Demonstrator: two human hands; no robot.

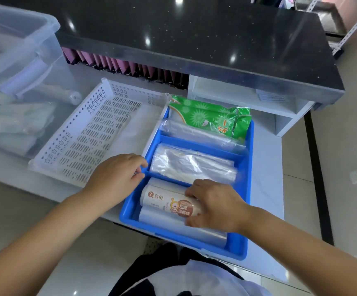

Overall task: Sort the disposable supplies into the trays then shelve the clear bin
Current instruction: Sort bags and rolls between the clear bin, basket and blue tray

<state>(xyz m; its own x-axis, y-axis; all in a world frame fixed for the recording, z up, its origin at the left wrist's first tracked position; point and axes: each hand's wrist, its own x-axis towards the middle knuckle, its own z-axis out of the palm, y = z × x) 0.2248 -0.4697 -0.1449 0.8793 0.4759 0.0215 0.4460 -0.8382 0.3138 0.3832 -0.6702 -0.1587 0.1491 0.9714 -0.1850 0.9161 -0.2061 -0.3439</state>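
A blue divided tray (249,189) lies on the white counter. Green packets (196,114) and clear bags fill its far compartment, a clear bag bundle (192,165) the middle one. In the near compartment lie a labelled wrap roll (162,199) and a plain clear roll (164,221). My right hand (213,204) grips the labelled roll from above. My left hand (117,178) rests at the tray's left rim, fingers curled; what they touch is unclear. A white perforated tray (81,144) sits to the left. The clear bin (13,82) with supplies stands at far left.
A black raised countertop (194,39) overhangs the back, with pink packets (126,67) and a white cubby (237,97) under it. The counter's front edge runs just below the trays; tiled floor (333,189) lies to the right.
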